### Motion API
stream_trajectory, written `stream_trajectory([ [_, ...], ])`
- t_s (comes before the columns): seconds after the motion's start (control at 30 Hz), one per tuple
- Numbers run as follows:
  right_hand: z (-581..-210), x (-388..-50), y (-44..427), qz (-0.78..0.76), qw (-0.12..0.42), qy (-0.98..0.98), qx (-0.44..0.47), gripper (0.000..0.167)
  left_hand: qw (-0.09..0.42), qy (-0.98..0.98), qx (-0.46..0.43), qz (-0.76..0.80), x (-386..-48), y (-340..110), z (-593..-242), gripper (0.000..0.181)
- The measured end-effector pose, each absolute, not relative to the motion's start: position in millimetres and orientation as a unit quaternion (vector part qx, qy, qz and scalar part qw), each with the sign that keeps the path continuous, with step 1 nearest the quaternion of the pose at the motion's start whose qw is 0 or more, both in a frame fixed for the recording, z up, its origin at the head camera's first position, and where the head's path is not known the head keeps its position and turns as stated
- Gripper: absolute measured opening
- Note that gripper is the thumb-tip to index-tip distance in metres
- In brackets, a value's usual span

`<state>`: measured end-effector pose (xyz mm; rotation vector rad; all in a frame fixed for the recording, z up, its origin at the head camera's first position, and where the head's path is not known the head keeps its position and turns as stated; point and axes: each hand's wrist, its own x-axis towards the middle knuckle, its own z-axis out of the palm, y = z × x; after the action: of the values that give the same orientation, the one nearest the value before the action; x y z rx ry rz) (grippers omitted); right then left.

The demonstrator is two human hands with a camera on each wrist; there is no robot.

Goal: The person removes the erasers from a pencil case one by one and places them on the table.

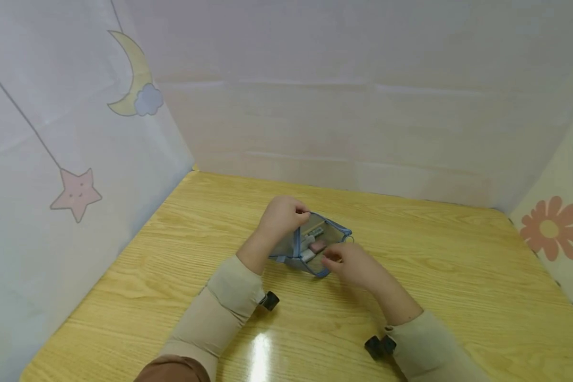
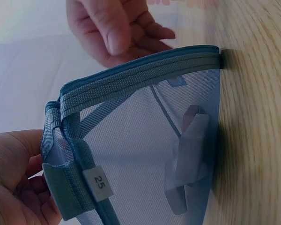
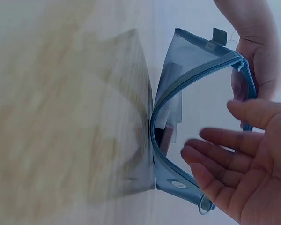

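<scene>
A blue mesh zipper pouch (image 1: 284, 248) stands unzipped on the table, its mouth spread wide. My left hand (image 1: 281, 218) pinches the pouch's upper edge; the left wrist view shows that hand (image 2: 14, 176) at the end by a fabric tab. My right hand (image 1: 355, 263) is at the opposite side of the mouth. Its fingers (image 3: 225, 157) are loosely extended and hold nothing. Inside lie a pink block (image 1: 318, 246), a white block (image 1: 307, 255) and a small patterned item (image 1: 317, 232). Through the mesh, the pale blocks (image 2: 192, 150) look blurred.
The wood-grain table (image 1: 172, 276) surrounds the pouch. A pale back wall (image 1: 315, 116) rises behind it, with printed sheets at both sides. A small ring (image 3: 204, 204) hangs at the zipper's end. A label (image 2: 98, 183) reading 25 is on the pouch.
</scene>
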<state>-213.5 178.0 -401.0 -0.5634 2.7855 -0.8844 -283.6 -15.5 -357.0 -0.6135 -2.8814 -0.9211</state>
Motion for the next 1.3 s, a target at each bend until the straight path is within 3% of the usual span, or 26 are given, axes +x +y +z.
stream_trajectory([
  [0.2,-401.5,-220.9,175.8,-0.288,0.023,0.950,-0.117,0.024,0.037,-0.937,-0.196,-0.288,-281.8,-13.0,-356.0,0.017],
  [0.4,-403.8,-225.3,179.1,-0.304,-0.004,0.950,-0.078,0.027,0.042,-0.942,-0.186,-0.276,-280.8,-10.5,-356.0,0.016],
  [1.3,-429.0,-245.3,174.6,-0.381,0.008,0.924,-0.040,0.034,0.035,-0.925,-0.208,-0.317,-273.0,-4.9,-356.5,0.018],
])
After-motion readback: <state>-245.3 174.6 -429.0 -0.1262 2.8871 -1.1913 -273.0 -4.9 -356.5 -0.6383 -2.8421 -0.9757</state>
